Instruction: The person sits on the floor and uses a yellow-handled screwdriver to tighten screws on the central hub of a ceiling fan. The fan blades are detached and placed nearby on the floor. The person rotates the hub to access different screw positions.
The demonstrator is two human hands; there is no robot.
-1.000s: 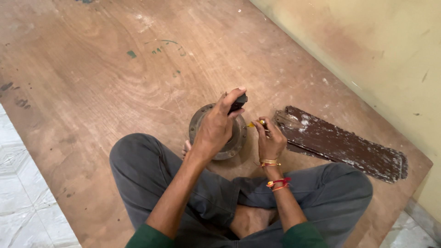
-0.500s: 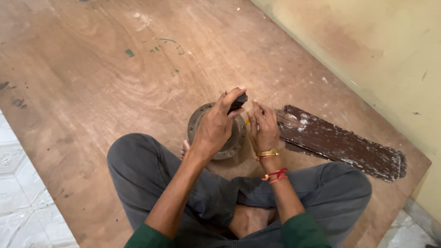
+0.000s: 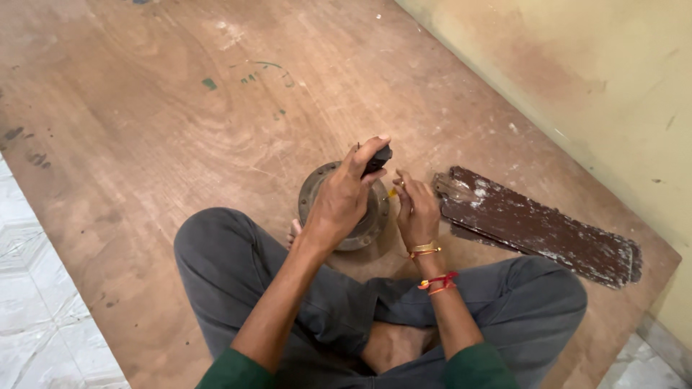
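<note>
One round metal flange (image 3: 344, 210), grey and ringed with bolt holes, lies flat on the plywood sheet (image 3: 180, 122), just ahead of the person's crossed legs and toward the sheet's wall-side edge. Left hand (image 3: 346, 198) rests over it, grip pressed around a dark tool handle (image 3: 378, 158). Right hand (image 3: 417, 210), wearing a gold bangle and red thread, has drawn in from a half-second ago, fingers now upright beside the flange rim, pinching a small yellow piece (image 3: 392, 192); work at the rim appears under way. One dark, paint-flecked board (image 3: 537, 227) lies just right. Yellow wall (image 3: 577, 86) runs behind.
</note>
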